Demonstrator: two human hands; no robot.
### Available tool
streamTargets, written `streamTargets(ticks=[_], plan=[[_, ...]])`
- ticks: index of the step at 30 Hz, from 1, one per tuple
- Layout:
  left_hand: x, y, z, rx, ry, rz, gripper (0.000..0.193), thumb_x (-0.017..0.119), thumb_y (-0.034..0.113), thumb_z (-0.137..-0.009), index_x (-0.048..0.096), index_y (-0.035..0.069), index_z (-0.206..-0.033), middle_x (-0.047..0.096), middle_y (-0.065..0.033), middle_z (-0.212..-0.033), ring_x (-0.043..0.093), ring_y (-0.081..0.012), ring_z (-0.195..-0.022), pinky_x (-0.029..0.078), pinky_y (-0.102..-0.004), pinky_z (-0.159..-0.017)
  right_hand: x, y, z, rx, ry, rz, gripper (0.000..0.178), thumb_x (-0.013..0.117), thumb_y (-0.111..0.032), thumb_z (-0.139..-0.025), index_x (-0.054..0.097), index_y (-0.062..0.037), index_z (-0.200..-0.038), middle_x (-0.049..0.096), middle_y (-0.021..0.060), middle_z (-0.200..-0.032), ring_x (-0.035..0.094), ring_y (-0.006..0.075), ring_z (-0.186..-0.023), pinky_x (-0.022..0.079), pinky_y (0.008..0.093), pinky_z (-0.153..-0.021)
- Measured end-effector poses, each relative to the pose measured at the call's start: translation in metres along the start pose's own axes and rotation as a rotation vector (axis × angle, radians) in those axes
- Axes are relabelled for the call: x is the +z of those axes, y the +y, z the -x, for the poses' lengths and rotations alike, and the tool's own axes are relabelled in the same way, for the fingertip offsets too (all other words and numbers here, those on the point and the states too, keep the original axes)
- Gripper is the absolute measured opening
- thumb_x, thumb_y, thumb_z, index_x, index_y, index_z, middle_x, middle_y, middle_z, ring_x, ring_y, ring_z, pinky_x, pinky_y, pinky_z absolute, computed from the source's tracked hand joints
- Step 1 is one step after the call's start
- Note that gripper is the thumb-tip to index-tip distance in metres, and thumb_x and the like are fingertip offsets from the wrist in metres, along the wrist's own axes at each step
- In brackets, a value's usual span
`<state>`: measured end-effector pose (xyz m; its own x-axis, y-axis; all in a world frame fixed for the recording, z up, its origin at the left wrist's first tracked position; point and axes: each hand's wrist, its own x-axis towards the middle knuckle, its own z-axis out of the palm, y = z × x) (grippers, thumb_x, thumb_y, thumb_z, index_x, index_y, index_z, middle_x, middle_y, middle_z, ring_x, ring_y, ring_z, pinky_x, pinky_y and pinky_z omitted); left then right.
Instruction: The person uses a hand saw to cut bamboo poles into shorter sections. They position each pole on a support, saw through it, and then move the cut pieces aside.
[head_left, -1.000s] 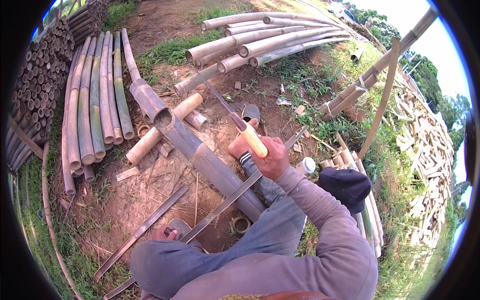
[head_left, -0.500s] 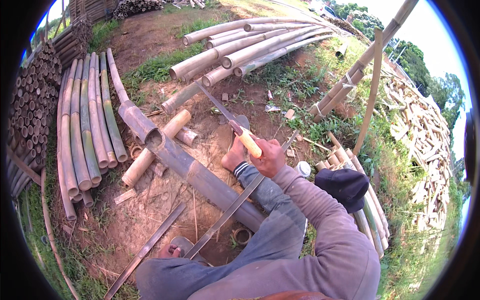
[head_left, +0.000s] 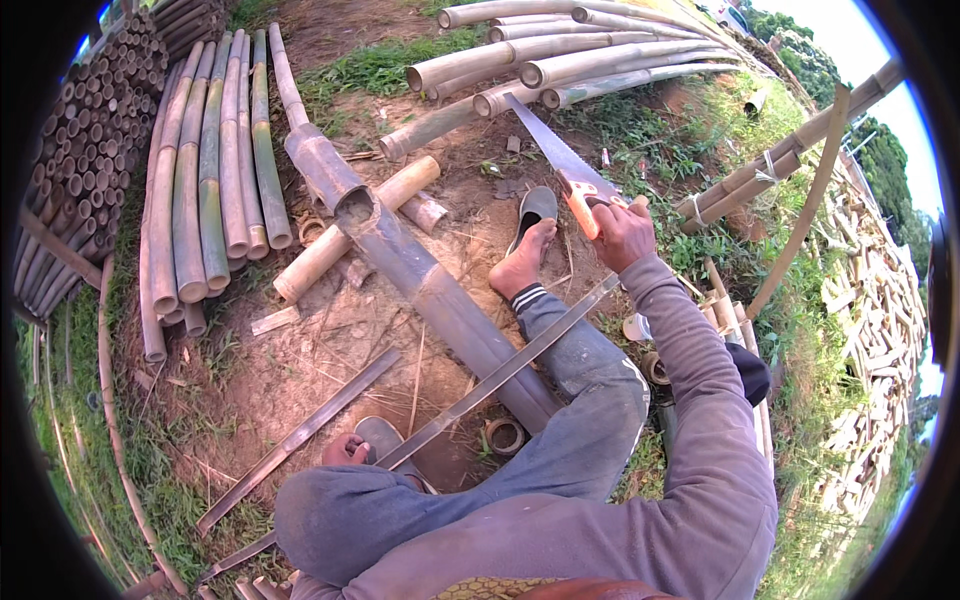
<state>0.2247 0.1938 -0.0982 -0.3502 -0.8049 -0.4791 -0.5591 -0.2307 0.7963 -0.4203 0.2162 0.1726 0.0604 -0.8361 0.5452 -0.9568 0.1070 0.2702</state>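
Note:
My right hand [head_left: 624,235] is closed round the wooden handle of a handsaw [head_left: 556,152], raised over the ground beyond my bare right foot [head_left: 522,258]. Its toothed blade points away and to the left, broad side showing. Low on the left, beside my bent knee, my left hand [head_left: 346,450] has its fingers curled in; whatever they grip, if anything, is hidden. Close to those fingers passes a long split bamboo strip [head_left: 500,372]. It slants up across my right shin, over a thick grey bamboo pole [head_left: 440,300], and dips behind my left knee.
A shorter bamboo piece [head_left: 300,272] lies crosswise under the thick pole. Another split strip [head_left: 300,440] rests on the dirt. Long poles lie at left [head_left: 210,170] and far ahead [head_left: 600,65]. A dark cap [head_left: 750,374] is right of my arm; a grey slipper [head_left: 537,207] lies by my foot.
My right hand has lifted the saw outward to the right, and its blade has turned to show its broad side. The slipper has come into fuller view. The whole view has shifted.

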Motion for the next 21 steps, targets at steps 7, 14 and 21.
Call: streamTargets(ticks=[7, 14, 21], plan=[[-0.007, 0.0, 0.003, -0.013, 0.026, -0.083, 0.024, 0.081, 0.015, -0.092, 0.073, 0.0, -0.11, 0.075, -0.0069, -0.086, 0.069, -0.0126, -0.077, 0.057, -0.0315, -0.07, -0.021, 0.046, 0.01, 0.18, -0.228, 0.306, 0.014, 0.066, -0.02, -0.095, 0.066, -0.0179, -0.109, 0.075, 0.0067, -0.084, 0.074, 0.0275, -0.07, 0.049, 0.0435, -0.079], [-0.004, -0.015, -0.001, -0.013, 0.026, -0.088, 0.024, 0.081, 0.015, -0.092, 0.073, 0.001, -0.109, 0.075, -0.0068, -0.083, 0.068, -0.0122, -0.074, 0.057, -0.0316, -0.069, -0.068, 0.021, 0.06, 0.21, -0.102, 0.166, 0.03, 0.077, -0.017, -0.081, 0.07, -0.0194, -0.11, 0.071, 0.004, -0.085, 0.072, 0.0247, -0.076, 0.047, 0.0421, -0.077], [-0.008, 0.014, -0.012, 0.026, 0.046, -0.133, 0.023, 0.082, 0.016, -0.092, 0.073, 0.001, -0.107, 0.074, -0.0058, -0.081, 0.066, -0.0118, -0.07, 0.056, -0.0324, -0.065, 0.004, -0.015, 0.091, 0.788, 0.241, -0.369, 0.028, 0.08, -0.018, -0.084, 0.067, -0.0145, -0.109, 0.072, 0.0071, -0.084, 0.071, 0.0293, -0.075, 0.049, 0.0418, -0.079]])
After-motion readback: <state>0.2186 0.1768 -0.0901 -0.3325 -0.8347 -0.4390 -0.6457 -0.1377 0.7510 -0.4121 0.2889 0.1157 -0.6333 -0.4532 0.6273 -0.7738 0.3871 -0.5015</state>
